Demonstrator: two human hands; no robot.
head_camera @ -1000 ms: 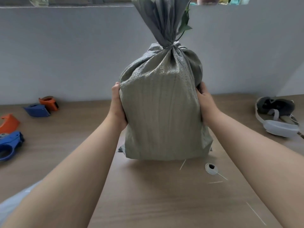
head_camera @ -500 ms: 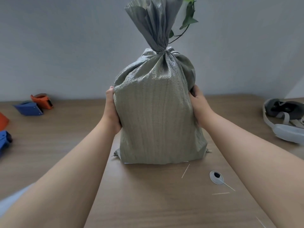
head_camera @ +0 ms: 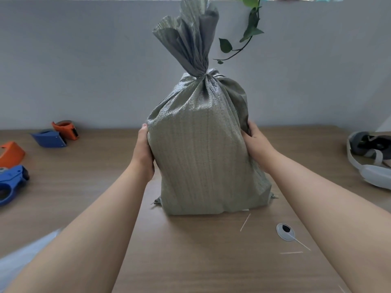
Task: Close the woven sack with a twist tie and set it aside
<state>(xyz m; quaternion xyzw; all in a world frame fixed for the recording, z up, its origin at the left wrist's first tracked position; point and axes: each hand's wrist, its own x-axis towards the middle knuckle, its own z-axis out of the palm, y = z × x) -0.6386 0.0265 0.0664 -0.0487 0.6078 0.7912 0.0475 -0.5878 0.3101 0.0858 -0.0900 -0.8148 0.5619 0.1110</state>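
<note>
A full grey-green woven sack point(head_camera: 203, 157) stands upright on the wooden table point(head_camera: 84, 187), in the middle of the head view. Its neck is cinched tight at the top point(head_camera: 204, 75), with the gathered mouth fanning out above; the tie itself is too small to make out. My left hand point(head_camera: 143, 153) presses flat on the sack's left side. My right hand point(head_camera: 257, 144) grips the right side at about the same height. The sack's base rests on the table.
Orange and blue tape dispensers point(head_camera: 57, 134) lie at the far left, with two more point(head_camera: 10, 166) at the left edge. A grey headset point(head_camera: 372, 157) lies at the right. Thin loose ties point(head_camera: 245, 222) and a small white disc point(head_camera: 285, 231) lie in front of the sack. A vine point(head_camera: 247, 34) hangs behind.
The sack has shifted slightly away from me along the table, still held on both sides, and my view has tilted so more of the sack's top shows.
</note>
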